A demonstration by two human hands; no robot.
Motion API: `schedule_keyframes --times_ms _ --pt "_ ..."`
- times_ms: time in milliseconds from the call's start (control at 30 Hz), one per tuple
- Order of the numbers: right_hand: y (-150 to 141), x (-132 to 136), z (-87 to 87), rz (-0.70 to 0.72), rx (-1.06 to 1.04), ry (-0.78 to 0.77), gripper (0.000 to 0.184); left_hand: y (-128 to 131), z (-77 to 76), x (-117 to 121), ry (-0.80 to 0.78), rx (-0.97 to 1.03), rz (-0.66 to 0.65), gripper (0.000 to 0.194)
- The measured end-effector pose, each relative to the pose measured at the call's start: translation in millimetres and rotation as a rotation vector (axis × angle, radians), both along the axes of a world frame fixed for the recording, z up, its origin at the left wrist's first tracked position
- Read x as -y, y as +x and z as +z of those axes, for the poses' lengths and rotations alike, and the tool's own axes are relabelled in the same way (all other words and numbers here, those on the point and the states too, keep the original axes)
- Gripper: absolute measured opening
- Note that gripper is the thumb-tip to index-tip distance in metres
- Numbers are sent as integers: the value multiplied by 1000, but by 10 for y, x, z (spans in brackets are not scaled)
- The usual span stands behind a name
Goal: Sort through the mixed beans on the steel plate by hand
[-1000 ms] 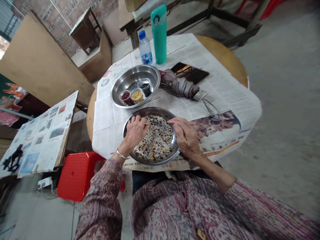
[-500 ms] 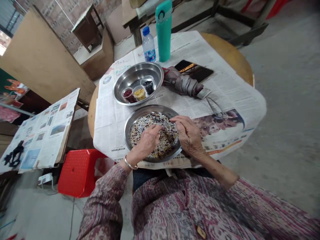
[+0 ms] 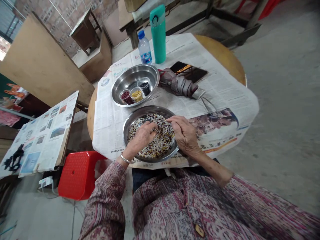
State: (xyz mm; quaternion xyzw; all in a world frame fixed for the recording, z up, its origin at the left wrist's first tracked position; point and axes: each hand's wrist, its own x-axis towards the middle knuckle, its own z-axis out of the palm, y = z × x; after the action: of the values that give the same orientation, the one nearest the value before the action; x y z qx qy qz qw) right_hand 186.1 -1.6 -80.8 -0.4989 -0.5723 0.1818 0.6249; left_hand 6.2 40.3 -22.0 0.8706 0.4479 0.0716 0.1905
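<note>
Pressing half-curled fingers of left hand [image 3: 141, 138] into mixed beans [image 3: 161, 140]; resting loosely open right hand [image 3: 185, 135] just beyond them at steel plate [image 3: 150, 110] rim; any pinch unclear.

The grains [image 3: 160, 140] are speckled white, black, dark red and yellow, and are set off by the plain silver steel of the plate [image 3: 160, 111] and the bowl [image 3: 135, 71]. Three cups [image 3: 137, 95] are filled separately with dark red, yellow and black grains. The flask [image 3: 158, 35] is coloured teal, and the bottle [image 3: 145, 48] is marked by a blue cap and label. Grey folds with red trim are seen on the umbrella [image 3: 177, 85]. The newspaper [image 3: 225, 96] is printed in grey on white, with patches of colour. The surface [image 3: 220, 55] is tan, the stool [image 3: 77, 175] is red with a dotted pattern, and the sleeve [image 3: 105, 206] is mottled in mauve, pink and cream.
</note>
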Motion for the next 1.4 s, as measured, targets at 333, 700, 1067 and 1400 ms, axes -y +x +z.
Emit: schedule_keyframes --times_ms 333,700,1067,1400 --pt "0 5 -7 3 -3 -25 30 28 104 475 -8 -115 -335 25" --pt "4 -3 -1 4 5 0 28 -68 75 -28 188 -316 42 36" --pt "5 19 5 4 7 -25 27 -369 217 664 -65 -250 123 66" --pt "10 -1 -20 0 25 -5 27 163 -121 14 49 159 152 25"
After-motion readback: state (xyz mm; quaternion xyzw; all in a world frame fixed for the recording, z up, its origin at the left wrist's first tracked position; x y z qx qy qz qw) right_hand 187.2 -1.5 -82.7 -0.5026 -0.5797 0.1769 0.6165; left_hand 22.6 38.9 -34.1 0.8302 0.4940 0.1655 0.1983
